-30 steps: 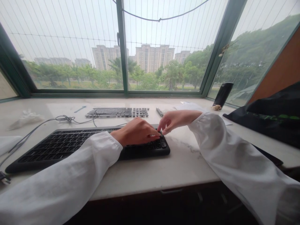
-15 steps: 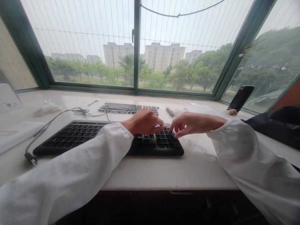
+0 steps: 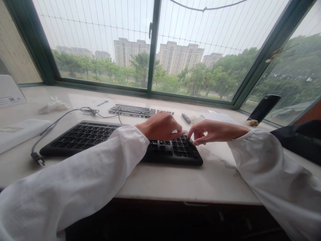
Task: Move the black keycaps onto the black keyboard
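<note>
A black keyboard (image 3: 82, 137) lies on the pale marble sill (image 3: 175, 180) in front of me. My left hand (image 3: 162, 126) hovers over its right-hand keypad, fingers curled in with thumb and forefinger pointing right. My right hand (image 3: 208, 131) is at the keyboard's far right corner, fingers bent down and pinched close together. The fingertips of the two hands almost meet above the keypad. Anything held between them is hidden. Both arms wear loose white sleeves.
A second, slimmer keyboard (image 3: 140, 111) lies behind, its cable (image 3: 75, 112) running to a plug (image 3: 37, 159) at left. White boxes (image 3: 20, 132), crumpled tissue (image 3: 52, 106), a pen (image 3: 186, 118), papers (image 3: 218, 116), a leaning phone (image 3: 264, 107) and a black bag (image 3: 301, 140) surround it.
My view has swung left and the keyboard now sits further right in it. Both hands stay at the keypad; the left hand has risen slightly off the keys.
</note>
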Demonstrator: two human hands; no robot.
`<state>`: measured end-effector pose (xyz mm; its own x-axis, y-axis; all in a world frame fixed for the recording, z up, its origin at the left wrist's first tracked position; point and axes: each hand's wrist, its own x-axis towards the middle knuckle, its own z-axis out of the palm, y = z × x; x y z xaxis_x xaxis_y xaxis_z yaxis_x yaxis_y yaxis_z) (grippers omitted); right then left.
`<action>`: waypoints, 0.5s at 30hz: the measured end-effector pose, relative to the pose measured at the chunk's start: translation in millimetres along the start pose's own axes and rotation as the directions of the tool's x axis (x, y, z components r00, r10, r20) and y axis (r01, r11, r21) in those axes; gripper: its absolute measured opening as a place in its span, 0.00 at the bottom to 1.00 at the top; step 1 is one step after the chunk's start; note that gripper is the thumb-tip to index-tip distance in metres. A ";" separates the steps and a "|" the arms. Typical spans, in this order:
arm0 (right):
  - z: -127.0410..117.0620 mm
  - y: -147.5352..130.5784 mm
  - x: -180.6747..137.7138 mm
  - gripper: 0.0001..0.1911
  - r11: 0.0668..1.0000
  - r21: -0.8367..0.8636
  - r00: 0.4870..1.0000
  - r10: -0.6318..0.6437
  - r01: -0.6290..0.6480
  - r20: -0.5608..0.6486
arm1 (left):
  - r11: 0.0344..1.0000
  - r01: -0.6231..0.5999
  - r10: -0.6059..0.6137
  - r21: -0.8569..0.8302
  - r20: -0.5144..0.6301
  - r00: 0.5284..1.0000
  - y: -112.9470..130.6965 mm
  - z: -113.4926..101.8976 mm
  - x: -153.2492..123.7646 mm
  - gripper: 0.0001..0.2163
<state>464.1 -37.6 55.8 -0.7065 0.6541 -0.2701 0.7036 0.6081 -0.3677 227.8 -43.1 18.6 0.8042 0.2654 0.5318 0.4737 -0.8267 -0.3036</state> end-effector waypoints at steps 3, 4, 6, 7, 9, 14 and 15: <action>1.2 -0.5 0.6 0.26 1.000 -0.023 1.000 -0.003 0.003 -0.010 | 1.000 0.001 -0.001 -0.008 0.004 1.000 0.2 -0.3 -0.1 0.21; 1.5 -0.9 0.7 0.26 0.999 -0.034 1.000 -0.004 0.004 -0.019 | 1.000 -0.002 0.002 -0.012 0.005 1.000 0.2 -0.4 -0.1 0.21; 2.0 -1.8 0.5 0.25 0.999 -0.050 0.999 -0.005 0.004 -0.034 | 1.000 -0.009 0.009 -0.018 0.002 1.000 0.1 -0.5 0.0 0.22; 2.2 -2.2 0.4 0.25 0.999 -0.054 0.999 -0.007 0.005 -0.041 | 1.000 -0.012 0.012 -0.019 -0.001 1.000 0.1 -0.5 0.1 0.22; 2.4 -2.5 0.0 0.24 0.998 -0.056 0.999 -0.012 0.009 -0.051 | 1.000 -0.017 0.017 -0.022 -0.004 1.000 0.1 -0.4 0.3 0.22; 3.2 -1.1 -0.3 0.24 0.998 -0.066 0.998 -0.024 0.020 -0.066 | 0.999 -0.015 0.015 -0.032 0.007 1.000 0.3 -0.6 0.8 0.22; 3.4 -0.8 -0.2 0.24 0.998 -0.064 0.997 -0.027 0.022 -0.069 | 0.999 -0.012 0.012 -0.031 0.009 1.000 0.3 -0.5 0.8 0.22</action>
<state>463.5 -39.8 53.2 -0.7182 0.6671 -0.1980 0.6911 0.6503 -0.3155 228.4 -43.4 19.4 0.8131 0.2595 0.5210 0.4525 -0.8449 -0.2854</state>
